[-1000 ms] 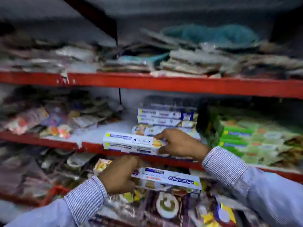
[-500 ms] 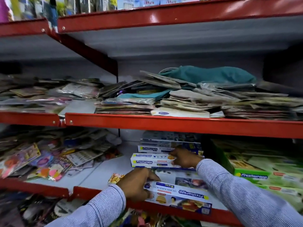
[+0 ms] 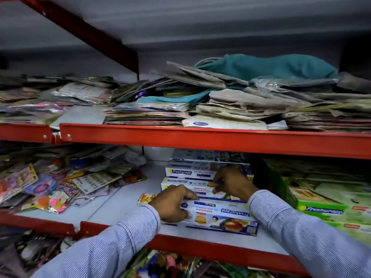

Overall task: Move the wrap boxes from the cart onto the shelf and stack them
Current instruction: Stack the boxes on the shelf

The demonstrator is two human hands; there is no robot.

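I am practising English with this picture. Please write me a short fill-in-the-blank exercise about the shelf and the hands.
1. The left hand rests on the nearest wrap box, whose brand name reads upside ____.
2. The shelf edge is painted ____.
3. The boxes at the right are ____.

Answers: down; red; green

This is a shop's stockroom or sales aisle: red steel shelving (image 3: 200, 140) with white decks is packed with merchandise. Dusty stacks of packaged goods (image 3: 230, 105) fill the upper tier toward twelve o'clock, bright party packets (image 3: 50, 189) lie at nine o'clock, and identical Freshwrapp boxes (image 3: 188, 173) and green Freshwrapp cartons (image 3: 325, 212) sit at three o'clock.
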